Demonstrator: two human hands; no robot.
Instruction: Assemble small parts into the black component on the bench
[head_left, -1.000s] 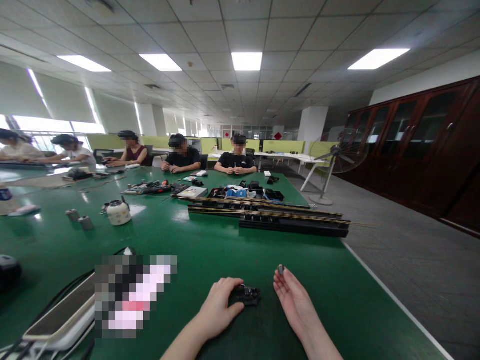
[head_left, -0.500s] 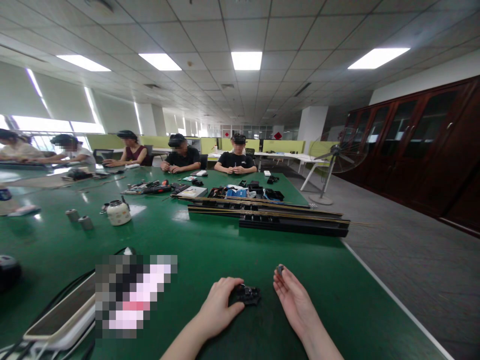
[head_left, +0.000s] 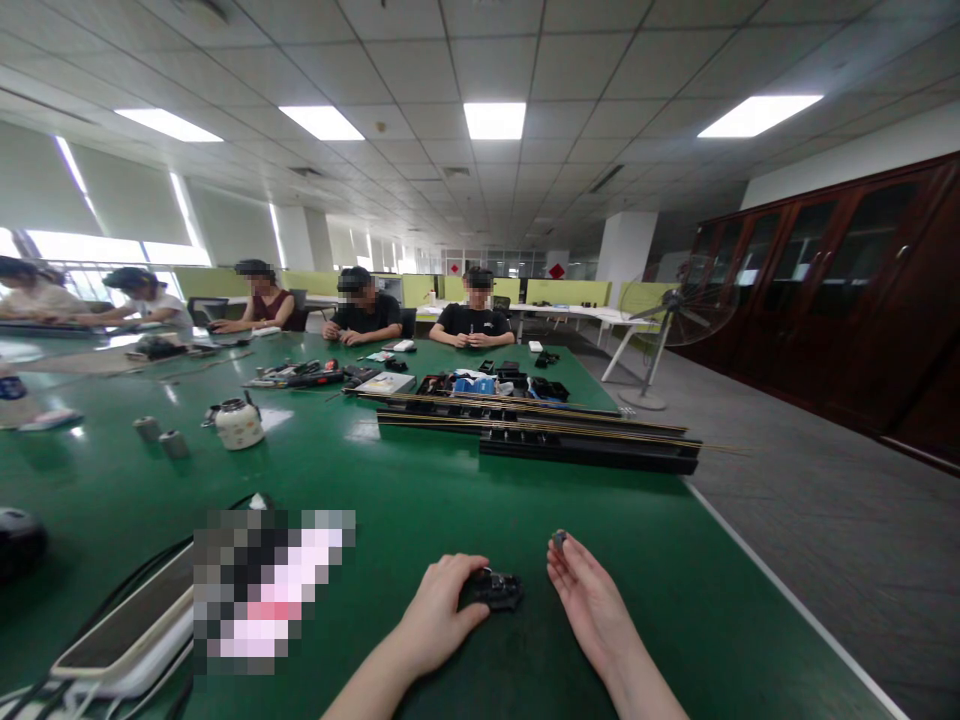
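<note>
The left hand (head_left: pixel 441 612) rests on the green surface (head_left: pixel 420 500) with thumb and fingers curved around the left end of a small black mechanical part (head_left: pixel 501 590), the grip only partly closed and the part's right end showing clear of it. To its right, the right hand (head_left: pixel 591 595) is turned with its palm toward the part, thumb and fingertip pinching a small grey piece (head_left: pixel 559 539) (too small for its exact shape to be told) while the other fingers lie loosely extended. The grey piece is near the black part but apart from it. Beyond the hands, long black rails (head_left: pixel 592 458) lie across the surface with thin brass-coloured rods (head_left: pixel 637 428) on top. A pale round jar (head_left: pixel 240 426) stands farther left, with two grey cylinders (head_left: pixel 174 445) near it. A device in a white case (head_left: pixel 131 635) lies at the lower left among cables. Across the surface, a person in a black shirt (head_left: pixel 457 322) sits with both hands together.
</note>
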